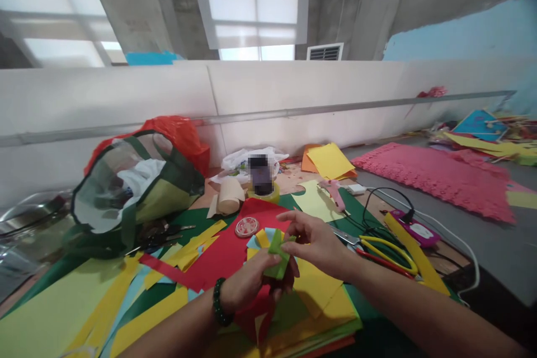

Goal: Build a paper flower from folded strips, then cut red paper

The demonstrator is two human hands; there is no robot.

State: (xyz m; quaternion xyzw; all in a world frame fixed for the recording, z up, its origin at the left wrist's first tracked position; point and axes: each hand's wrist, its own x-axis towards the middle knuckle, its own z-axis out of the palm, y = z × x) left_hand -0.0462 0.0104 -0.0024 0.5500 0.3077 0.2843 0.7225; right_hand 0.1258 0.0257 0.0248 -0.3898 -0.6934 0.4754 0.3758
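Note:
My left hand (251, 282), with a dark bead bracelet (222, 302) at the wrist, is closed on a strip of green paper (277, 254). The thumb and fingers of my right hand (310, 240) pinch the upper part of the same strip, which looks folded. Just behind it lies a fan of yellow and light-blue folded paper (263, 236); whether it is joined to the green strip I cannot tell. A round red-and-white cut-out (246, 227) rests on red paper (210, 263) beyond my hands. Stacked yellow sheets (323, 291) lie below my right hand.
At right are yellow-handled scissors (390, 251), a pink glue gun (333, 194) and a purple power strip (413, 229) with cables. A green-trimmed bag (168, 184) stands at left. Yellow paper strips (104, 307) lie at front left. Pink cloth (436, 176) covers the right-hand surface.

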